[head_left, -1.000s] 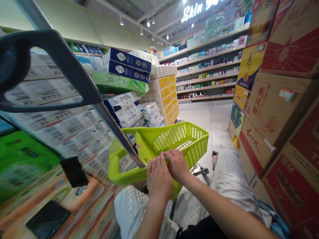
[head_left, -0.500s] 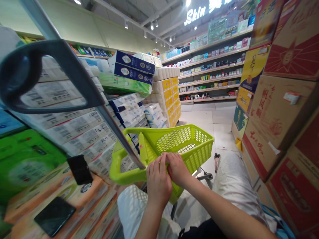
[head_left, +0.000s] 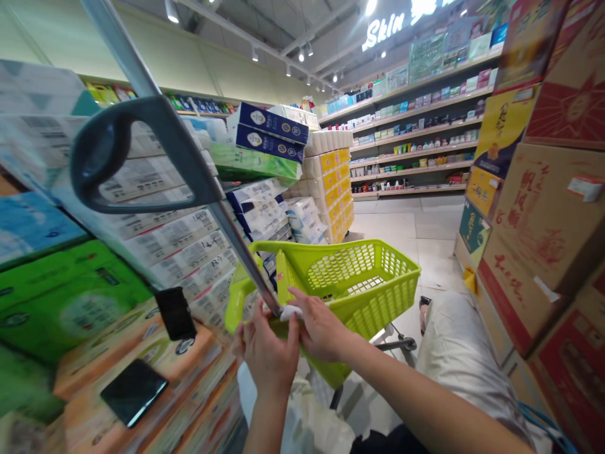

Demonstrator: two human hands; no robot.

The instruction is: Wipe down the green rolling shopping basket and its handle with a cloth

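My left hand (head_left: 271,350) is at the foot of a slanting metal pole (head_left: 239,243), its fingers curled on one side and the thumb on the other. A grey loop handle (head_left: 201,180) is fixed to this pole. My right hand (head_left: 326,328) pinches a small white wad (head_left: 290,312), like tissue or cloth, against the pole's lower end. My left thumb tip is close to the wad; whether it presses on it is hard to see. Both hands are over the near rim of a lime-green shopping cart (head_left: 378,309), whose basket shows bare mesh.
Two dark phones, one upright (head_left: 176,313) and one flat (head_left: 133,392), rest on orange tissue packs (head_left: 89,413) at left. Stacked paper packs (head_left: 165,252) rise behind. Cartons (head_left: 534,208) line the right side. Product shelves (head_left: 416,126) stand beyond the tiled floor (head_left: 392,221).
My hands, pressed together before, have parted around the pole's foot. The white wad now shows between them. The whole view has shifted, so the surroundings sit further right.
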